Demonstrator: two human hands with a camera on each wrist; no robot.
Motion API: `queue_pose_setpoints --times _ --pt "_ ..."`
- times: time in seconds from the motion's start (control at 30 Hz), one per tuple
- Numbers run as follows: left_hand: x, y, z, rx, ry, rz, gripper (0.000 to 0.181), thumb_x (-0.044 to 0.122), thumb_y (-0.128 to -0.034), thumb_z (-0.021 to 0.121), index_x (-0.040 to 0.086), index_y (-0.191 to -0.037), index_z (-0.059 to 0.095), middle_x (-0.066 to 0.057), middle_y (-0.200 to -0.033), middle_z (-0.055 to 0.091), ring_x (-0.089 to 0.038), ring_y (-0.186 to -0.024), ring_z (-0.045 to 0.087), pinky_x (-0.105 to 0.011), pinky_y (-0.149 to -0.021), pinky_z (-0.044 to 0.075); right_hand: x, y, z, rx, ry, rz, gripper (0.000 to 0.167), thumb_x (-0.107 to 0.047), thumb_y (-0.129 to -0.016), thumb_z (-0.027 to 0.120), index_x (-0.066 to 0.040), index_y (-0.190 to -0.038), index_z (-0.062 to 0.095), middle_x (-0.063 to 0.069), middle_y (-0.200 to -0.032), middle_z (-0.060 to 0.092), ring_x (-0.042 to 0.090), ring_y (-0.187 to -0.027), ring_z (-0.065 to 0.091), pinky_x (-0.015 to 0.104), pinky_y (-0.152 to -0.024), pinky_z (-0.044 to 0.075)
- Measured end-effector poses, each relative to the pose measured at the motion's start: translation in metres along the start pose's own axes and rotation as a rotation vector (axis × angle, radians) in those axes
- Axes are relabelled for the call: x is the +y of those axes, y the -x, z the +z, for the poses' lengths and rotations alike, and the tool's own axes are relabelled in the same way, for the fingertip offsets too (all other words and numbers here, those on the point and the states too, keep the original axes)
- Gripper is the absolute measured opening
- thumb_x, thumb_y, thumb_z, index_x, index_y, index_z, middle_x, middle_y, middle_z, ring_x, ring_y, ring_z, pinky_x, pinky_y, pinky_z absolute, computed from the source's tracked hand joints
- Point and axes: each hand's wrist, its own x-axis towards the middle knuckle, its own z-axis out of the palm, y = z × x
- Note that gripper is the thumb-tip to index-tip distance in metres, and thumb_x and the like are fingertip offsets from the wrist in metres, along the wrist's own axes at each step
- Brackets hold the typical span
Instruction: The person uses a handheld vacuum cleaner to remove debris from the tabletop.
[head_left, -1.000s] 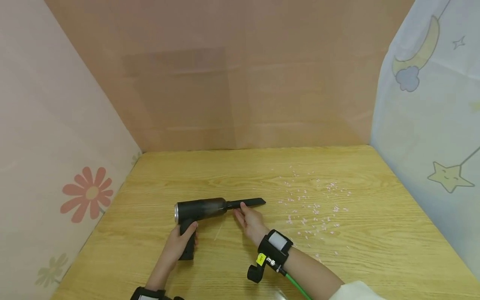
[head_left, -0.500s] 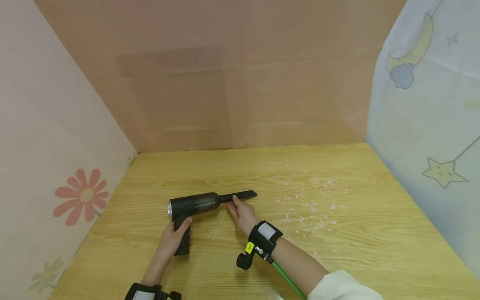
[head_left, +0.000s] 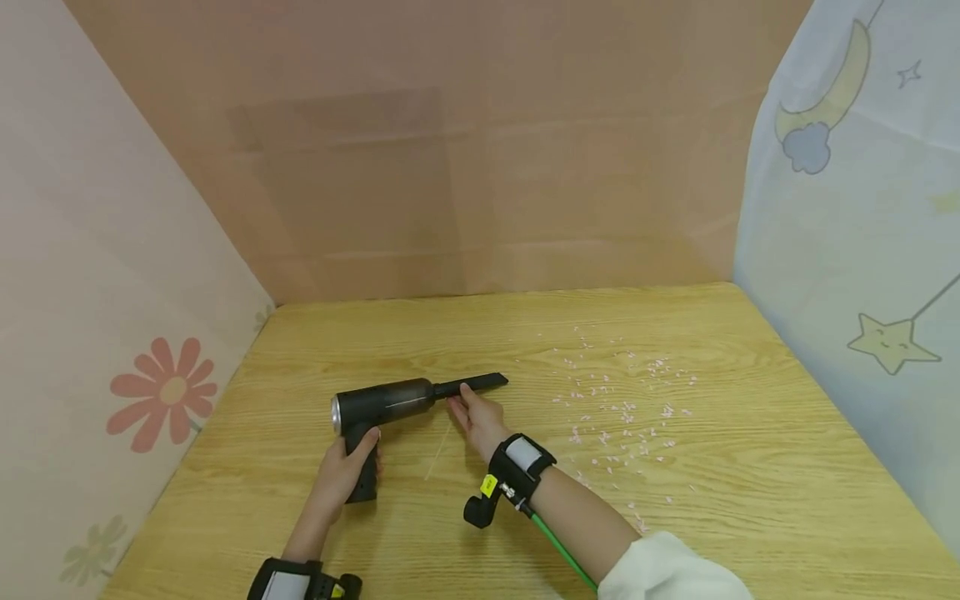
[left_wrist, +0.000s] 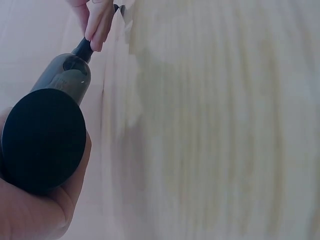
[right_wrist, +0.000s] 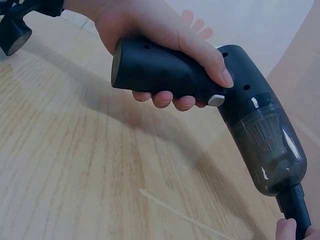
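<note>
A black handheld vacuum cleaner [head_left: 390, 402] is held above the table, its nozzle pointing right. My left hand [head_left: 347, 468] grips the handle, fingers wrapped round it; in the right wrist view the thumb lies near the top of the handle and a pale button [right_wrist: 216, 100] shows by the fingers. My right hand [head_left: 482, 423] pinches the slim crevice nozzle [head_left: 489, 382] between thumb and fingers. A see-through dust cup [right_wrist: 272, 150] with a ribbed filter inside sits between body and nozzle. The left wrist view shows the handle's round base [left_wrist: 44, 141].
Small pale paper-like bits [head_left: 626, 408] lie scattered over the right half of the wooden table [head_left: 262, 500]. A thin pale strip [head_left: 437, 450] lies below the vacuum. Cloth walls [head_left: 525, 167] stand behind and at both sides. A green cable [head_left: 558, 542] runs from the right wrist.
Both hands and the vacuum cleaner have shifted a little to the left and away from me. The grips look the same, and the view has moved slightly.
</note>
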Motion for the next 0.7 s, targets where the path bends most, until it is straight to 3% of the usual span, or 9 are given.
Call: queue_pose_setpoints --times 0.47,0.7 --pt "0.008 -0.009 0.007 0.004 -0.047 0.013 0.049 0.045 -0.0968 0.051 -0.003 -0.108 0.051 -0.009 -0.081 0.063 -0.014 -0.067 0.059 -0.027 -0.063 0.049 -0.007 -0.009 -0.001 -0.001 -0.021 -0.029 0.036 -0.009 -0.097 0.054 0.008 -0.128 0.051 0.009 -0.100 0.058 0.018 -0.102 0.064 0.022 -0.093 0.051" --pt "0.010 -0.013 0.011 -0.006 -0.012 0.015 0.044 0.040 -0.0977 0.052 -0.002 -0.110 0.049 -0.012 -0.087 0.062 -0.015 -0.068 0.061 -0.027 -0.062 0.051 -0.011 -0.011 0.000 0.008 -0.030 -0.039 0.037 -0.008 -0.097 0.053 0.009 -0.130 0.049 0.013 -0.107 0.057 0.026 -0.117 0.059 0.026 -0.099 0.048"
